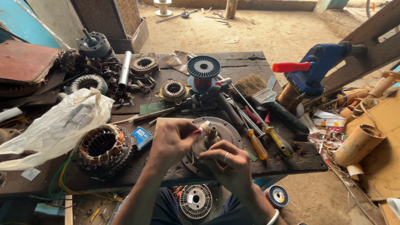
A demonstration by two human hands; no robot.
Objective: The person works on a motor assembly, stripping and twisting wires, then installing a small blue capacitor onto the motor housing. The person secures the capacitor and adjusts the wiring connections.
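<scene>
Both hands worked mid-assembly: left hand [173,141] and right hand [227,164] pinched a small part atop the round metal plate [227,131]; steady seating judged next.

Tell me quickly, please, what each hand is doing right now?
Left hand: closed, pinching a small part over the round metal plate.
Right hand: closed on the plate's edge.

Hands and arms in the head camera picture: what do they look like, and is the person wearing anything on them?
Both forearms are bare, with no sleeves or gloves. The right hand has a thin silver ring on one finger and a smooth white bangle around the wrist. The left hand shows no ring or band. No watch is visible.
</scene>
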